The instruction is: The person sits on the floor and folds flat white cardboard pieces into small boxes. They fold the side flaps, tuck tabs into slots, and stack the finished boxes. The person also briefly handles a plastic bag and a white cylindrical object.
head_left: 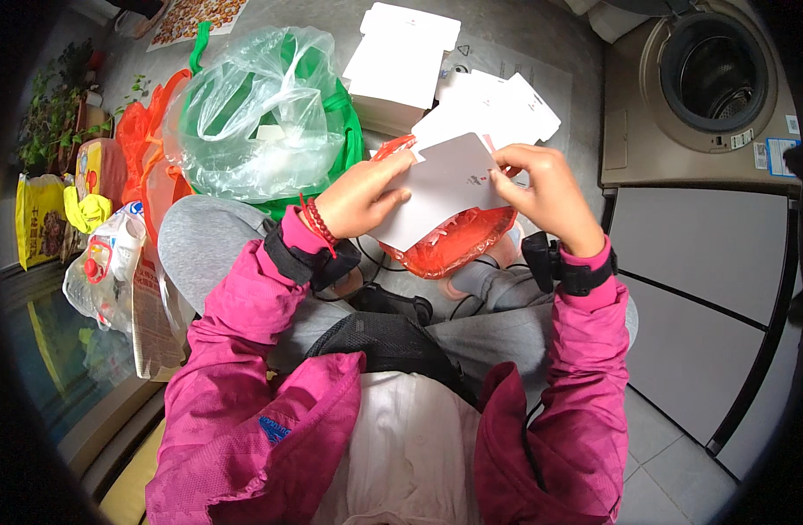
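Note:
A flat white card sheet (441,188) with small print near its right edge is held up in front of me. My left hand (366,199) grips the sheet's left side, thumb on top and fingers underneath. At the right corner, the thumb and fingers of my right hand (546,188) pinch the edge. Below the card is a red plastic bag or lined container (454,249), partly hidden by the sheet; what lies in it is unclear. Just beyond my hands lie more loose white card sheets (497,109), beside a tall stack of white card (392,66).
A clear plastic bag (252,114) lies over a green bag (353,140) at left, near orange-red bags (143,131) and a clear bottle (99,280). Potted plants (56,114) stand far left. At right, an open front-loading washer (712,87) sits above grey cabinet panels (694,245).

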`<control>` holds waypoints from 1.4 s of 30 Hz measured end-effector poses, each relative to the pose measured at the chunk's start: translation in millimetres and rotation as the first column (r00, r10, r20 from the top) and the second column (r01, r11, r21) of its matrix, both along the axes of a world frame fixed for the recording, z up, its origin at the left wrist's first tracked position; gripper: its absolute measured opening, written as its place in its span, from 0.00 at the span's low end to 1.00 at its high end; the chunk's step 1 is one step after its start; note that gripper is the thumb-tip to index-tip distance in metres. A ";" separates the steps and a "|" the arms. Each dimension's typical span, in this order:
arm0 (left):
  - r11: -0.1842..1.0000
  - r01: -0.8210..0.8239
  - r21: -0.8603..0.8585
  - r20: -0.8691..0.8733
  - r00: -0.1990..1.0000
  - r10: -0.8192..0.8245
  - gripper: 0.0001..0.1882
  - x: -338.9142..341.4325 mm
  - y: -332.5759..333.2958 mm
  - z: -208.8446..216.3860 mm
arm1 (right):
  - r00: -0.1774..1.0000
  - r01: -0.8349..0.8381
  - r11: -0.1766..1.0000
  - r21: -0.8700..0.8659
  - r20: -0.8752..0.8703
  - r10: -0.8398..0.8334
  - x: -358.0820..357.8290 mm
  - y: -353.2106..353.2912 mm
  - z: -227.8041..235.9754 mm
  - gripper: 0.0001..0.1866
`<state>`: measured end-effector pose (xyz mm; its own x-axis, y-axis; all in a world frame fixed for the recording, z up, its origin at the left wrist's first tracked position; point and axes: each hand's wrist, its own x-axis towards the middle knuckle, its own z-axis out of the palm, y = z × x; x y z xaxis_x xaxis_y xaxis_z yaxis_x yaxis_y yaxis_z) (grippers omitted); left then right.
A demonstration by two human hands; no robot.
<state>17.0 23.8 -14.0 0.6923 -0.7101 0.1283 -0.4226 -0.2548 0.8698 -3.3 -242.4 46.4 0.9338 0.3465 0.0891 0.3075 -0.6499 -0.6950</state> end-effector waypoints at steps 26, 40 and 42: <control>0.928 -0.363 -0.081 -0.052 0.932 0.359 0.31 11.7 25.6 9.5 | 0.922 -0.386 0.745 -0.544 -0.245 0.299 -10.7 58.2 -262.7 0.11; 0.921 -0.346 -0.179 -0.211 0.928 0.307 0.32 18.8 23.4 1.4 | 0.929 -0.367 0.736 -0.568 -0.254 0.267 -11.0 81.3 -286.6 0.13; 0.911 -0.347 -0.223 -0.227 0.927 0.298 0.33 19.7 23.9 1.0 | 0.929 -0.369 0.742 -0.560 -0.256 0.269 -11.2 83.6 -285.9 0.14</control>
<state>36.7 47.7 -13.0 0.9065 -0.4040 0.1227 -0.1813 -0.1098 0.9773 -14.5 -158.9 -239.5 0.7428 0.5626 -0.3629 0.4979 -0.8266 -0.2624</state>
